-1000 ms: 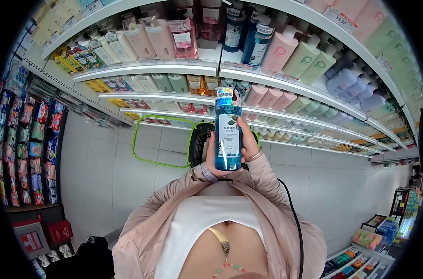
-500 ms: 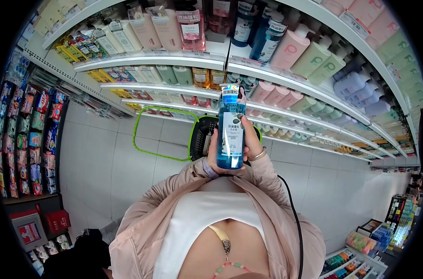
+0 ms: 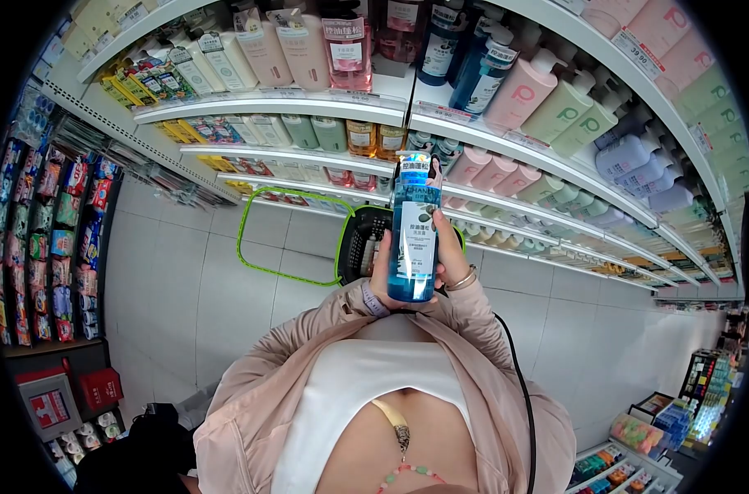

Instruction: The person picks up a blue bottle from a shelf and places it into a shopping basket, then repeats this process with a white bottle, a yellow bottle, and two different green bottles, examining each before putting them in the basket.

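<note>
A blue shampoo bottle (image 3: pixel 413 239) with a pale label stands nearly upright in front of my chest, its label turned towards me. My left hand (image 3: pixel 380 276) wraps round its lower left side. On the right side, my right hand (image 3: pixel 451 257) grips the bottle, with fingers partly hidden behind it. Beyond and below the hands, a black shopping basket (image 3: pixel 359 235) with a green rim rests on the floor. Its green handle (image 3: pixel 241 235) is folded out to the left. Part of the basket is hidden by the bottle and hands.
White shelves (image 3: pixel 325 104) curve ahead with rows of bottles. Pink pump bottles (image 3: pixel 520 90) and green pump bottles (image 3: pixel 560 107) stand at the right. A rack of packaged goods (image 3: pixel 61 239) is on the left. A black cable (image 3: pixel 524 379) hangs by my right side.
The bottle and both hands have shifted slightly to the right in view. The shelves have moved a little, as my view turned slightly. My hold on the bottle stays the same.
</note>
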The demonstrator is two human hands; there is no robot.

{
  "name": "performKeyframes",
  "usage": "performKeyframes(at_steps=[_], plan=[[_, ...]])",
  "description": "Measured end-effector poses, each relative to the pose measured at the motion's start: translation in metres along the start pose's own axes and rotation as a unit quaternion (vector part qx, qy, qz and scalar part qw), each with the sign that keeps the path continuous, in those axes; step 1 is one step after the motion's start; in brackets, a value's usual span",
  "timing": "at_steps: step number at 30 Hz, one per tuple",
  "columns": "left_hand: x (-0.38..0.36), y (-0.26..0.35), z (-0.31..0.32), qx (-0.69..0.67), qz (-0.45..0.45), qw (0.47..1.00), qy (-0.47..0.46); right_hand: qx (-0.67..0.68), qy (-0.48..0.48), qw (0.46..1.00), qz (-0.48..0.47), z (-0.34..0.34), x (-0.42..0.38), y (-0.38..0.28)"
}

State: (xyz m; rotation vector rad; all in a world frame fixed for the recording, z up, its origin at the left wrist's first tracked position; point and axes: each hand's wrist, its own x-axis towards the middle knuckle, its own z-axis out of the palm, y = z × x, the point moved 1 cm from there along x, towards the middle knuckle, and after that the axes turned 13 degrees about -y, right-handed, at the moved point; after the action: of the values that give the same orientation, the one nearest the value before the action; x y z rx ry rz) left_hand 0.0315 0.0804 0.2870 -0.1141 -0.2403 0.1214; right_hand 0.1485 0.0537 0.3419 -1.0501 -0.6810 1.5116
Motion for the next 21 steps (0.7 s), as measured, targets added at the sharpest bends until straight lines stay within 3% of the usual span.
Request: performKeyframes(at_steps=[17, 21], plan=[[-0.005, -0.004, -0.008, -0.033, -0.013, 0.999, -0.018, 0.043, 0.013, 0.999, 0.005, 0.001, -0.005, 0.011], [-0.007, -0.002, -0.005, 0.04, 0.003, 0.999, -0.015, 0.077, -0.056, 0.995, 0.018, -0.008, -0.012, 0.01]])
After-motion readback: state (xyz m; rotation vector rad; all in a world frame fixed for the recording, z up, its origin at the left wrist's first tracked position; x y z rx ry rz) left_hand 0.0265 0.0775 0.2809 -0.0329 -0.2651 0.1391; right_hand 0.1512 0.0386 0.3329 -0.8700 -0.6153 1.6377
